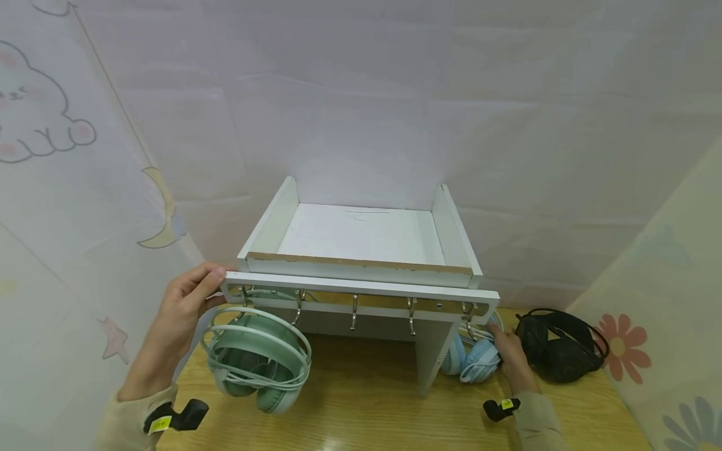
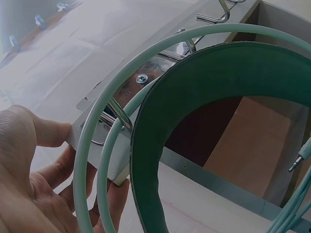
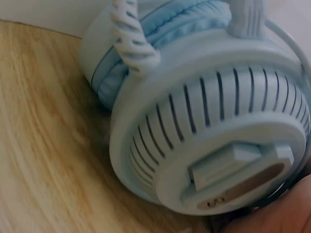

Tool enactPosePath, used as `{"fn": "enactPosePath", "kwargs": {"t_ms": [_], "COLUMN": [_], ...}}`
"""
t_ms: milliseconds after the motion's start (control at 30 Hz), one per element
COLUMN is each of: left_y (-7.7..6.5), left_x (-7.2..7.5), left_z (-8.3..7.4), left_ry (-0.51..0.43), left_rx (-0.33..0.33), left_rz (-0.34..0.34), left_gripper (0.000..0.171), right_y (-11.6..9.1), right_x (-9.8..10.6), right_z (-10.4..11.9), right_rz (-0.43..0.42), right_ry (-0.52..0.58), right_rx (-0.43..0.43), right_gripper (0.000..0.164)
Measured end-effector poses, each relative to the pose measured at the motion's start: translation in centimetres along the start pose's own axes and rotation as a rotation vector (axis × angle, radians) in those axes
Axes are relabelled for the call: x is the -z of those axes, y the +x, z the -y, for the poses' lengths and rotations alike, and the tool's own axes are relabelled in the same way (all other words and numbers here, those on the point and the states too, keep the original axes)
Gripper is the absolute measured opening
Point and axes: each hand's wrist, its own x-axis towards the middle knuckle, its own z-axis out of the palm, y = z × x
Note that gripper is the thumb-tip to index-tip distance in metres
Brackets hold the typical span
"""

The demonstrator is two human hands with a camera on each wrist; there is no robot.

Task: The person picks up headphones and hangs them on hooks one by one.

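My left hand [image 1: 183,307] grips the left end of the white hook rail [image 1: 361,285], its thumb on top and its fingers beneath. Green headphones [image 1: 287,341] hang from the leftmost hook [image 2: 118,112], with a light green cable wound about them. Below the right end of the rail, my right hand [image 1: 511,354] holds light blue headphones [image 1: 482,360] by their outer side; its fingertips are partly hidden behind them. In the right wrist view the ribbed ear cup [image 3: 218,111] fills most of the picture, close over the wooden table.
The rail fronts a white shelf unit [image 1: 442,235] with an open top tray. Several metal hooks [image 1: 355,312] line the rail between the headphones. Black headphones [image 1: 564,347] lie on the wooden table [image 1: 361,401] at the right. Patterned cloth walls [image 1: 361,125] enclose the back and sides.
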Motion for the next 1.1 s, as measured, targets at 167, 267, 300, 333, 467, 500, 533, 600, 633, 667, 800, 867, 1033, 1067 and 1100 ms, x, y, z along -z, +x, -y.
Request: {"fn": "enactPosePath", "kwargs": {"t_ms": [167,267,300,333,467,500,533,600,633,667,800,867,1033,1067,1100], "left_y": [0.0,0.0,0.0,0.0,0.0,0.0,0.0,0.1,0.1,0.1,0.1,0.1,0.0,0.0,0.0], "left_x": [0.0,0.0,0.0,0.0,0.0,0.0,0.0,0.0,0.0,0.0,-0.1,-0.1,0.0,0.0,0.0], "left_z": [0.0,0.0,-0.1,-0.1,-0.1,-0.1,-0.1,-0.1,0.0,0.0,0.0,0.0,0.0,0.0,0.0], "left_ry": [-0.003,-0.003,-0.002,-0.003,-0.007,-0.006,-0.007,-0.005,-0.005,-0.005,-0.008,-0.009,-0.015,-0.017,-0.018], "left_rx": [0.003,0.002,0.001,-0.001,-0.005,-0.007,-0.007,-0.007,-0.007,-0.006,-0.004,-0.003,-0.003,-0.003,-0.003], "left_rz": [-0.003,-0.004,-0.005,-0.004,-0.004,-0.003,-0.002,0.0,0.001,0.001,-0.001,-0.002,-0.002,-0.002,-0.003], "left_gripper": [0.028,0.028,0.028,0.028,0.029,0.029,0.03,0.029,0.029,0.029,0.028,0.028,0.028,0.028,0.028], "right_y": [-0.1,-0.1,-0.1,-0.1,-0.3,-0.4,-0.5,-0.7,-0.9,-1.0,-1.8,-2.1,-2.6,-2.7,-2.8], "right_x": [0.1,-0.1,-0.2,-0.2,-0.4,-0.4,-0.4,-0.4,-0.4,-0.4,-0.2,-0.1,0.1,0.1,0.1], "right_z": [-0.1,-0.1,-0.1,-0.1,0.1,0.1,0.2,0.3,0.4,0.6,1.3,1.6,2.0,2.0,2.0], "right_rz": [0.044,0.045,0.042,0.04,0.033,0.035,0.036,0.03,0.025,0.025,0.011,0.012,0.007,0.004,0.0], "right_ry": [-0.009,-0.01,-0.003,0.007,0.048,0.062,0.064,0.07,0.069,0.069,0.055,0.058,0.077,0.078,0.082], "right_rx": [0.021,0.046,0.056,0.062,0.075,0.077,0.077,0.082,0.085,0.092,0.106,0.106,0.095,0.092,0.089], "right_gripper": [0.099,0.094,0.093,0.09,0.089,0.088,0.088,0.085,0.084,0.082,0.078,0.08,0.082,0.08,0.078]}}
